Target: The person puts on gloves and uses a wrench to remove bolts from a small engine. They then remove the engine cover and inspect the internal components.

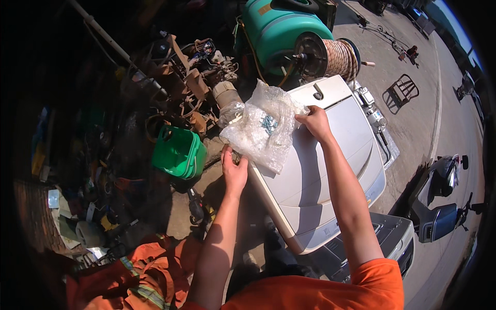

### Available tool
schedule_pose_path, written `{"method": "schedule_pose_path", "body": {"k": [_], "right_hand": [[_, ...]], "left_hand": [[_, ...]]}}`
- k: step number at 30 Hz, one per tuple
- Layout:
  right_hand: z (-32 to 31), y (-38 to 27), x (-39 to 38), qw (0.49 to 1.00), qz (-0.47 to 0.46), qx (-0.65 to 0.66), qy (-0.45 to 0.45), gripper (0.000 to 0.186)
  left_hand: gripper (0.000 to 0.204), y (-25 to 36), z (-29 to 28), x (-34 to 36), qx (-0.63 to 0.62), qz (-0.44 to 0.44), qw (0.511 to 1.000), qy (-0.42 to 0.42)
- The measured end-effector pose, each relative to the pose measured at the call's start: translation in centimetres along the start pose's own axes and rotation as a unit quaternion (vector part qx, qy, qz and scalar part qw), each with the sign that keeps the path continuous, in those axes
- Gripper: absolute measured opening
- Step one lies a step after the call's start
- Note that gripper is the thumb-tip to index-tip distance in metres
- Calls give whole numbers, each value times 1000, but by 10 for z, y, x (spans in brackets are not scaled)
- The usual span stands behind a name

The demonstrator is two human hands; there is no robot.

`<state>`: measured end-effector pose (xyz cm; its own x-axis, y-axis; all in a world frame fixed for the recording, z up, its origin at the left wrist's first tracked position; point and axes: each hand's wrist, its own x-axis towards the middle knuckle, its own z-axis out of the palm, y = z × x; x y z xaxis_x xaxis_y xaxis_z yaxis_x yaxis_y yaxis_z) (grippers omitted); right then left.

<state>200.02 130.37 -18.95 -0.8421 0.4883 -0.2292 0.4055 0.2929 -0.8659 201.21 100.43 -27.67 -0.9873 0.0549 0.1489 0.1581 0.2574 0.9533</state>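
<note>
A crumpled sheet of clear bubble wrap (261, 147) lies over the far left corner of a white top-loading washing machine (336, 134). On the sheet rests a small heap of silvery-blue screws (268, 124). My right hand (316, 123) pinches the sheet's right edge between thumb and fingers. At its near left edge, my left hand (235, 171) holds the wrap, with the fingertips partly hidden by it. Just beyond the sheet's left side stands a pale cylindrical part (226, 95), partly wrapped in clear plastic.
To the left sits a green bucket (178, 152); rusty metal scrap (194, 88) is piled behind it. A teal tank (281, 31) and a hose reel (336, 57) stand beyond the machine. A scooter (439, 217) is at the right, orange clothing (150, 274) at lower left.
</note>
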Motion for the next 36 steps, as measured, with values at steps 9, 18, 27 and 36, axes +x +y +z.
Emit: {"method": "schedule_pose_path", "body": {"k": [9,18,27,36], "right_hand": [[21,-30,-44,857,-354,-292,-235,32],[0,14,-37,883,-293,-108,-350,54],[12,20,-38,886,-413,-179,-112,46],[52,-13,-8,937,-178,8,-299,45]], "left_hand": [[58,69,7,18,89,198,967,-131],[53,75,17,34,245,258,919,-167],[19,76,64,31,209,163,964,-27],[15,58,43,22,246,138,954,-97]]}}
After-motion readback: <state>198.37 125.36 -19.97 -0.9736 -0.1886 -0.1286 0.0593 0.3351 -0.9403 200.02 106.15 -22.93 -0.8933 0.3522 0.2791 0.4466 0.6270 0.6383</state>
